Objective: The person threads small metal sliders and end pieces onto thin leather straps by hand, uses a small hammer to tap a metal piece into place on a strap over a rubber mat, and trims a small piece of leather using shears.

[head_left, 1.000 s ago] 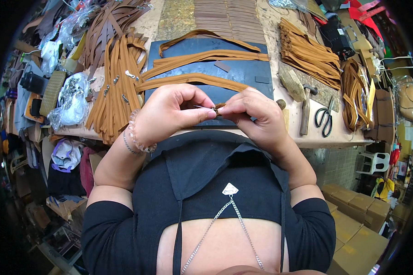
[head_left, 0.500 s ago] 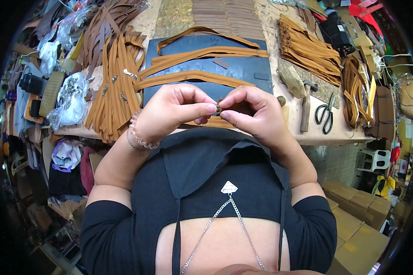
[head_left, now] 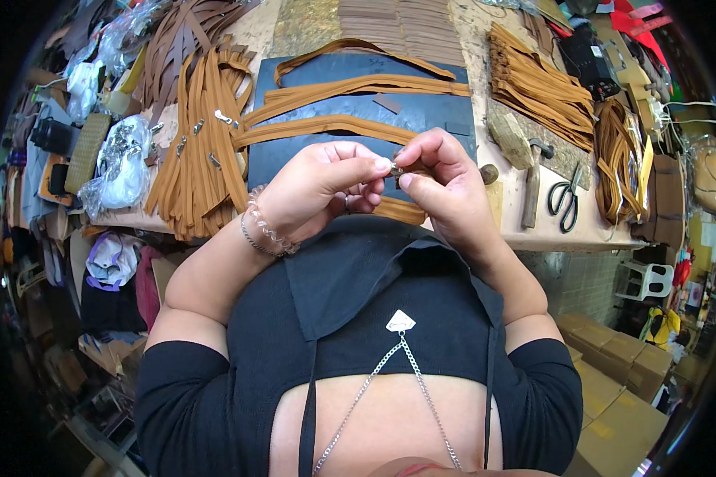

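In front of my chest, both hands meet at the fingertips. My left hand [head_left: 334, 179] is closed, pinching a small shiny metal zipper slider [head_left: 395, 170], mostly covered by the fingers. My right hand [head_left: 447, 181] pinches the end of a brown zipper [head_left: 400, 210] right against it; part of that strip shows below the hands. Just beyond lie more brown zippers [head_left: 330, 129] across a dark blue-grey board [head_left: 294, 155]. Left of it, a bundle of brown zippers [head_left: 207, 151] hangs over the table edge, with several loose metal sliders [head_left: 223, 118] on top.
To the right lie a hammer [head_left: 532, 187], black-handled scissors [head_left: 564, 203], a worn block [head_left: 507, 137] and a stack of brown zippers [head_left: 533, 83]. Plastic bags [head_left: 123, 163] crowd the left side. Dark brown strips [head_left: 183, 48] lie at the far left; cardboard boxes [head_left: 620, 358] stand lower right.
Both hands have shifted slightly right and up. My left wrist has turned, and the metal slider shows more clearly between the fingertips.
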A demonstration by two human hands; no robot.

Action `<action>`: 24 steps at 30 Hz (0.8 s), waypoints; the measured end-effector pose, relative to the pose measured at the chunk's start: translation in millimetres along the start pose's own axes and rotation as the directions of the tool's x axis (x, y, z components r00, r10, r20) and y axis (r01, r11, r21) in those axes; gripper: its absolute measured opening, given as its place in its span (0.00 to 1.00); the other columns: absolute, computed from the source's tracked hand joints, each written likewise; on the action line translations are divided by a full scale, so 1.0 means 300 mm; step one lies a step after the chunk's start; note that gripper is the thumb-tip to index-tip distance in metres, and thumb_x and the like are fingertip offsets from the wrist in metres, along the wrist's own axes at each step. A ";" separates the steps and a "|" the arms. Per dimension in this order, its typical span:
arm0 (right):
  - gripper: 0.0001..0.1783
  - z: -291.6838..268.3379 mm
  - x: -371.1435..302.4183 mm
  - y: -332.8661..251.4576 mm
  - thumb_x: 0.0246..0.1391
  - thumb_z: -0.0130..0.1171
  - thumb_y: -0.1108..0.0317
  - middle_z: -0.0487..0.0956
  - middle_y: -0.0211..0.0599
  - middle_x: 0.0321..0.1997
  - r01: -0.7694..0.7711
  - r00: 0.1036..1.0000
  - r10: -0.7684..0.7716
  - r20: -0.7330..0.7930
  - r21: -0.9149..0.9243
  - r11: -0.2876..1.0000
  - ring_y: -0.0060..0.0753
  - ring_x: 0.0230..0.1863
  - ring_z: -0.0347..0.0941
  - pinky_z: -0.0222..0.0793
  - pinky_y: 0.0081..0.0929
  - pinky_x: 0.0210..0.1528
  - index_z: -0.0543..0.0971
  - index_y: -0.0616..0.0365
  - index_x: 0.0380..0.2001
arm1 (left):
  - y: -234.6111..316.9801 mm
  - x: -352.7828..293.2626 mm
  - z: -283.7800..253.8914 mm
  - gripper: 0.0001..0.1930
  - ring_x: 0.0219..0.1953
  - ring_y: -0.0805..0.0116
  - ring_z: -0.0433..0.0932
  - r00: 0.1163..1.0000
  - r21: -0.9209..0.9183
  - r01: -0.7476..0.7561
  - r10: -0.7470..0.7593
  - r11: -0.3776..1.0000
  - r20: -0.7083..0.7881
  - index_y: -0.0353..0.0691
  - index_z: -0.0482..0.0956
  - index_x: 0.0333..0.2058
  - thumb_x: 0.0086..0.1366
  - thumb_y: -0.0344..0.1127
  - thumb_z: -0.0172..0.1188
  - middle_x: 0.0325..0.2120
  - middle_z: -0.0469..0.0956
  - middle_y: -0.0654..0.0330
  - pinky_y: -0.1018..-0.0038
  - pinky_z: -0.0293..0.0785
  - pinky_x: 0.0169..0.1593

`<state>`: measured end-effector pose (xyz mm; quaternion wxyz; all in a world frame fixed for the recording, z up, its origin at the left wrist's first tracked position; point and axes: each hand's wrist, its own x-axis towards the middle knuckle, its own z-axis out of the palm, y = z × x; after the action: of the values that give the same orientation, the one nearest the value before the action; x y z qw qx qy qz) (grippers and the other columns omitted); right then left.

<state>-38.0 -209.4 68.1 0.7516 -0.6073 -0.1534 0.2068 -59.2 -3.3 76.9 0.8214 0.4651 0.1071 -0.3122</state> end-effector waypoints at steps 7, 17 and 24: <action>0.07 0.013 0.000 0.030 0.58 0.53 0.80 0.75 0.29 0.40 0.098 0.995 -0.096 -0.037 0.049 0.994 0.19 0.44 0.72 0.70 0.24 0.52 0.72 0.58 0.39 | -0.024 0.017 0.002 0.07 0.30 0.76 0.76 0.999 -0.071 -0.018 0.021 0.997 0.036 0.42 0.77 0.32 0.69 0.37 0.61 0.27 0.77 0.66 0.80 0.73 0.37; 0.06 -0.001 0.002 0.064 0.60 0.54 0.78 0.75 0.29 0.40 0.162 0.981 -0.159 -0.112 0.015 0.987 0.19 0.44 0.72 0.69 0.22 0.51 0.73 0.57 0.39 | -0.046 0.030 -0.001 0.08 0.31 0.78 0.76 0.998 -0.058 -0.048 0.051 0.997 0.039 0.40 0.79 0.34 0.69 0.38 0.62 0.28 0.78 0.67 0.80 0.74 0.39; 0.08 0.002 -0.015 0.000 0.58 0.61 0.77 0.77 0.28 0.41 0.078 0.987 -0.081 -0.140 -0.028 0.997 0.17 0.44 0.72 0.68 0.21 0.51 0.75 0.57 0.39 | -0.038 0.019 0.010 0.06 0.30 0.75 0.77 0.981 0.020 -0.188 0.188 0.982 -0.038 0.38 0.78 0.36 0.70 0.34 0.61 0.28 0.78 0.64 0.79 0.75 0.38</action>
<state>-42.3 -211.1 68.2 0.7612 -0.6223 -0.1264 0.1317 -62.1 -12.3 67.9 0.8411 0.4860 0.0763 -0.2249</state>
